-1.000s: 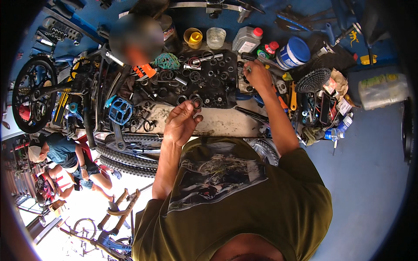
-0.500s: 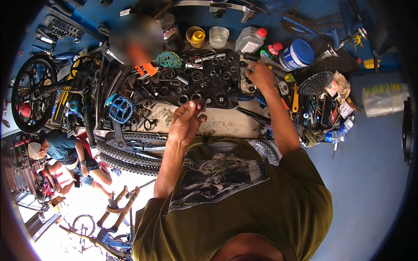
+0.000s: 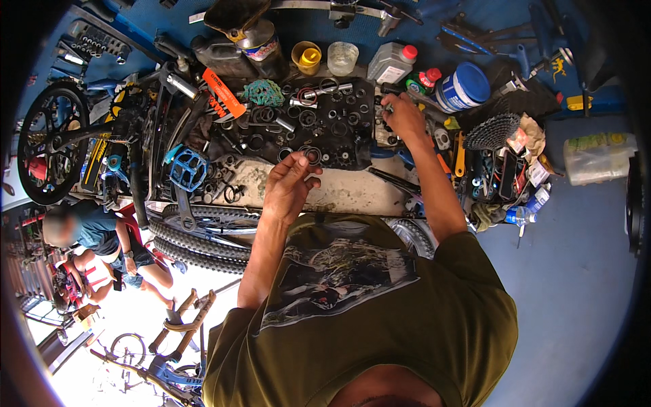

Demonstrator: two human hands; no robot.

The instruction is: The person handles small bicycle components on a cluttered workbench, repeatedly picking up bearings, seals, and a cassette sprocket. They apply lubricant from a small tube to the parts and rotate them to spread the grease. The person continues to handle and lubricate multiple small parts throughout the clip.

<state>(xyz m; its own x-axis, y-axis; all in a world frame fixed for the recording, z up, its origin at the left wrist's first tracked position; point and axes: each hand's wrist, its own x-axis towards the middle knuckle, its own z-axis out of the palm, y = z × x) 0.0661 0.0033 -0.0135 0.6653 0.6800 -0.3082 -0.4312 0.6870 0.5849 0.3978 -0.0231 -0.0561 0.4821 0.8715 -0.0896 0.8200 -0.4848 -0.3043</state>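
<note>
Near the front edge of the black mat [image 3: 271,150], my left hand [image 3: 288,183] pinches a dark metal ring [image 3: 313,154], bearing-like, between thumb and finger. My right hand [image 3: 407,119] is farther off to the right, its fingers curled above a shallow tray of small parts [image 3: 385,134]. Whatever its fingertips grip is too small to make out. Loose rings, sprockets and a silver metal tube [image 3: 285,125] are spread over the mat, beside a bundle of green netting [image 3: 263,93].
A blue-lidded tub [image 3: 468,83], a grey bottle with a red cap [image 3: 392,63] and a yellow cup [image 3: 306,57] line the back. At right sits a bicycle cassette [image 3: 491,130]. A blue pedal [image 3: 188,169] and crank lie left. Tyres [image 3: 203,247] hang below the bench edge.
My left hand has turned slightly, and the ring in it shows its opening more. The fingers of my right hand have shifted a little above the small parts.
</note>
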